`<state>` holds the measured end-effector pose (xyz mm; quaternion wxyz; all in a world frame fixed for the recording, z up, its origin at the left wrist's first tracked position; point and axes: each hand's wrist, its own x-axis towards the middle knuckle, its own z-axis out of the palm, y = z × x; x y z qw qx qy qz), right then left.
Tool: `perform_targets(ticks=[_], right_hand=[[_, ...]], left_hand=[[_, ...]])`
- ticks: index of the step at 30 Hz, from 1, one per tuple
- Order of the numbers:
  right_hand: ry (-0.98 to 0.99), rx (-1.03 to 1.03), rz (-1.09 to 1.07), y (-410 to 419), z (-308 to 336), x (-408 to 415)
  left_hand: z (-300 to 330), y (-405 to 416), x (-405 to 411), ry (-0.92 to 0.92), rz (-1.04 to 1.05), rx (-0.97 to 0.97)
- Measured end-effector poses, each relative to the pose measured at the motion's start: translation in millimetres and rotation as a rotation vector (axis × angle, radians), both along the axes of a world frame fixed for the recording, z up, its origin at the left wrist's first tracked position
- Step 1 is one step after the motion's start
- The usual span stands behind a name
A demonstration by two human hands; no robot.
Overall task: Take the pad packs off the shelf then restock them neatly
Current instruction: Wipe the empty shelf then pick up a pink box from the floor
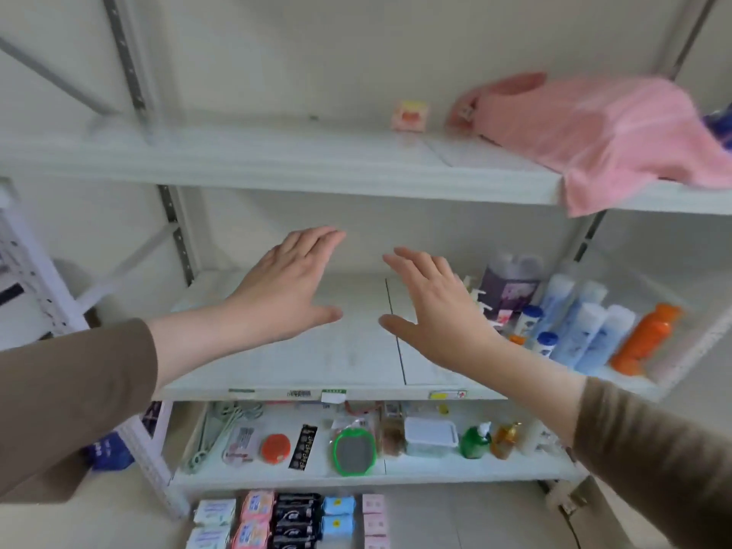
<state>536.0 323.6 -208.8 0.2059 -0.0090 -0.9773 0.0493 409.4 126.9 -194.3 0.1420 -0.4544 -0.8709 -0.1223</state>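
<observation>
My left hand [291, 289] and my right hand [433, 311] are both stretched out flat, palms down, over the bare left part of the middle shelf [348, 366]. Neither holds anything. The pad packs [291, 519] lie in neat rows at the bottom of the view, below the shelves: white, pink, black, blue and pale pink ones. A small pink and yellow pack [410, 116] stands alone on the top shelf [277, 160].
Blue, white and orange bottles [586, 330] crowd the right end of the middle shelf. A pink cloth [602, 132] hangs over the top shelf's right edge. The lower shelf [356, 475] carries a green-rimmed mirror, a white box, soap bottles and small items.
</observation>
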Motion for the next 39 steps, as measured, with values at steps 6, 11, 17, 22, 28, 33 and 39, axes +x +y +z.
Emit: perform_targets(ticks=[6, 11, 17, 22, 28, 33, 39], right_hand=[[0.102, -0.007, 0.017, 43, 74, -2], [0.175, -0.055, 0.020, 76, 115, -18], [0.205, -0.125, -0.022, 119, 158, -71], [0.181, -0.107, -0.071, 157, 190, -131], [0.111, -0.121, -0.143, 206, 207, -208], [0.017, -0.098, -0.150, 246, 217, -270], [-0.173, -0.069, -0.134, 294, 223, -351]], left_hand=[[76, 42, 5, 0.010, -0.030, 0.059], [118, 72, -10, -0.041, 0.001, 0.075], [163, 106, -57, -0.037, 0.044, 0.092], [188, 135, -116, -0.018, 0.066, 0.067], [197, 185, -187, -0.028, 0.066, 0.060], [196, 235, -231, -0.052, 0.086, 0.011], [196, 280, -274, -0.057, 0.163, -0.054]])
